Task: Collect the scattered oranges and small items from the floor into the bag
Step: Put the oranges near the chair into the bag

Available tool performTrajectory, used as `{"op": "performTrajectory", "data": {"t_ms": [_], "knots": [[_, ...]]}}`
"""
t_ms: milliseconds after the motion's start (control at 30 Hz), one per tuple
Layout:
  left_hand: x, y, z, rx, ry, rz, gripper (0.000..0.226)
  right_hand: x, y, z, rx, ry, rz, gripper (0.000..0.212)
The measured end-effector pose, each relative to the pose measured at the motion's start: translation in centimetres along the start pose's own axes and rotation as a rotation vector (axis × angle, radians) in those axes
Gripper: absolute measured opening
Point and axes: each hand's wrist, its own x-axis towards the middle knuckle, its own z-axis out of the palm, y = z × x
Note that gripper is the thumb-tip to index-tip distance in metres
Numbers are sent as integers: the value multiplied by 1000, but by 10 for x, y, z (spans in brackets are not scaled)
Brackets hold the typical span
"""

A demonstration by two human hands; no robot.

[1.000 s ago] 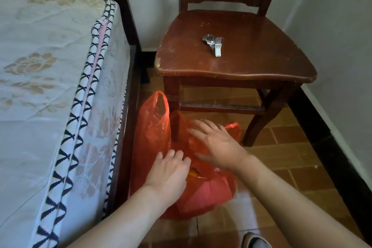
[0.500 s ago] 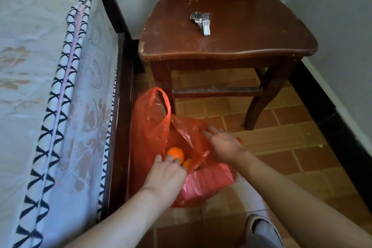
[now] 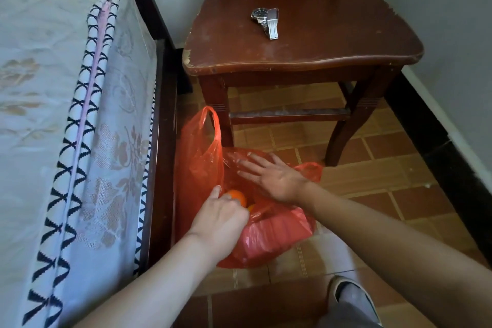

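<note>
Head view (the only one here): a red plastic bag [image 3: 266, 231] is slumped on the tiled floor [image 3: 399, 176] between the bed [image 3: 66, 114] and a wooden chair [image 3: 306, 42]. The left hand [image 3: 221, 217] is curled down at the bag's mouth, and an orange [image 3: 237, 196] is seen right at its fingertips. Whether the fruit is actually gripped or just touched can't be told, since the fingers are hidden behind the knuckles. A second orange [image 3: 251, 208] peeks out just below and to the right of those fingertips, already inside. The right hand [image 3: 277, 177] is spread flat with straight fingers, nothing held, pressed against the far wall of the bag so the opening is kept wide.

To do this step well, the orange should probably be let go low inside the bag, not dropped from the rim (thin plastic, it'll sag and roll things out). The opening is best kept pinned back until the fruit has settled. A watch [image 3: 266, 21] is sitting on the chair seat, well beyond the right fingertips. No loose items can be seen on the floor.
</note>
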Motion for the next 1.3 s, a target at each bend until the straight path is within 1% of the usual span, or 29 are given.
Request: {"op": "performTrajectory", "data": {"t_ms": [100, 200, 300, 433, 500, 567, 600, 667, 733, 767, 833, 900, 933, 967, 1000, 1033, 1100, 1133, 1167, 1233, 1300], "knots": [[0, -3, 7, -11, -51, 20, 33, 2, 5, 22, -135, -172, -59, 65], [0, -6, 13, -49, -107, 22, 30, 0, 15, 40, -165, -301, -22, 72], [-2, -4, 16, -112, -156, 45, 25, -2, 27, 47, -115, -329, 61, 69], [-4, -4, 14, -164, -233, 39, 28, 0, 30, 42, -47, -335, 169, 62], [-4, -5, 12, -161, -272, 28, 24, 0, 28, 38, 43, -295, 254, 62], [-4, -7, 11, -173, -295, 18, 14, -6, 21, 34, 162, -165, 292, 66], [-4, -7, 10, -184, -288, 21, 10, -11, 15, 32, 203, -81, 273, 70], [-4, -6, 3, -204, -259, 33, 24, -26, 0, 29, 231, 39, 184, 74], [-5, -2, -14, -203, -175, 37, 33, -40, -16, 30, 261, 79, 105, 76], [-6, 0, -24, -182, -89, 33, 32, -45, -23, 31, 272, 69, 82, 77], [-7, -1, -43, -150, 166, 21, 28, -49, -31, 37, 252, 5, 47, 83], [-5, -14, -55, -151, 449, 13, 29, -48, -36, 43, 189, -41, 11, 91], [-3, -24, -57, -153, 540, -5, 34, -47, -37, 46, 160, -54, -8, 95], [-1, -35, -57, -134, 563, -47, 42, -47, -38, 47, 139, -69, -29, 98], [-1, -45, -54, -109, 500, -111, 52, -47, -39, 48, 119, -88, -49, 99], [-1, -53, -49, -84, 372, -187, 64, -47, -39, 49, 93, -111, -65, 98], [0, -60, -36, 5, 50, -296, 84, -49, -40, 52, 55, -144, -73, 94], [-1, -61, -29, 67, -104, -315, 93, -50, -39, 55, 56, -145, -70, 91], [-1, -60, -24, 121, -225, -314, 100, -53, -39, 59, 68, -141, -67, 90], [1, -54, -14, 200, -366, -281, 109, -62, -38, 69, 113, -117, -65, 89], [4, -48, 1, 238, -428, -239, 112, -75, -37, 76, 116, -79, -70, 86]]}}
